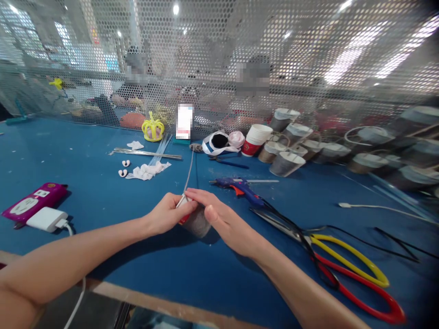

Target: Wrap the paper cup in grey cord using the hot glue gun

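Observation:
A paper cup (198,224) is tilted on the table between my hands; grey cord covers much of it, and a patch of red shows near my left fingers. My left hand (169,214) is closed around the cup's rim side, its thumb along the pale edge. Over the cup lies my right hand (228,221), fingers stretched out and touching the cord close to the rim. A grey cord (190,171) runs away from the cup toward a small bundle (195,147) at the back. My hands hide part of the cup.
A blue glue gun (242,186) and large scissors (353,269) lie at right. Behind stand stacked paper cups (257,137) and several grey-wrapped cups (287,163). A purple power strip (37,201) with a charger sits left. Perforated mesh (212,59) borders the blue table (130,269).

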The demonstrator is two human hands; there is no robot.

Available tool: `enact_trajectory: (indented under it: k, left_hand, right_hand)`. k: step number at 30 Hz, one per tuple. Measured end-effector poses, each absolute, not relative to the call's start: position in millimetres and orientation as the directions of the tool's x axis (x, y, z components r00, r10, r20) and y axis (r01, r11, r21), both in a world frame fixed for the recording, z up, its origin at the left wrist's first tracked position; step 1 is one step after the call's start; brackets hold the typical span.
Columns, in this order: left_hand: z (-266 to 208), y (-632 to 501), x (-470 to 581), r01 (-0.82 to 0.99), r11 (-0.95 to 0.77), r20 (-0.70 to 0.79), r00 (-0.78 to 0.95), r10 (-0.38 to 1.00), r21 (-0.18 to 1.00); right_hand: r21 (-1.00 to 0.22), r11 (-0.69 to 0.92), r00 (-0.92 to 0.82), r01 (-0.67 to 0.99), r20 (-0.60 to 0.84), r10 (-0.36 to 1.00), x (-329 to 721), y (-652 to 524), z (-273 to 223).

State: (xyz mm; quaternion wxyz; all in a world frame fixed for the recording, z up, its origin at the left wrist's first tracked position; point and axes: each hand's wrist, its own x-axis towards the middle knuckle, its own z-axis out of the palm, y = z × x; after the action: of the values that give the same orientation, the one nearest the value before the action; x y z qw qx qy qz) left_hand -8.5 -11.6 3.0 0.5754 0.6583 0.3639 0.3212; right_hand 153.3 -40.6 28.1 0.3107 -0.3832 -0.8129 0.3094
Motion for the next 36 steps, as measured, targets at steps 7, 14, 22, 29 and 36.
enact_trajectory:
  k: [7,14,22,29,36]
  left_hand:
    - [3,-9,-8,0.136,-0.017,-0.045,0.436,0.899,0.991]
    - [6,-10,-8,0.07,0.025,-0.053,0.431,0.901,0.997]
    - [4,-9,-8,0.039,0.031,-0.045,0.442,0.896,0.999]
    - [3,-5,-11,0.145,-0.019,-0.04,0.393,0.919,0.989]
    - [6,-4,-14,0.255,-0.083,-0.024,0.391,0.92,0.963]
  right_hand:
    - [-0.445,0.095,-0.019,0.89,0.173,0.985,191,-10,47]
    - [-0.187,-0.113,0.117,0.976,0.011,0.993,242,23,36]
    - [-0.251,-0.183,0.219,0.951,0.127,0.967,241,14,26]
    - [-0.647,-0.033,0.201,0.762,0.189,0.961,230,-21,55]
    - [-0.841,0.055,-0.098,0.539,0.002,0.995,215,-47,54]
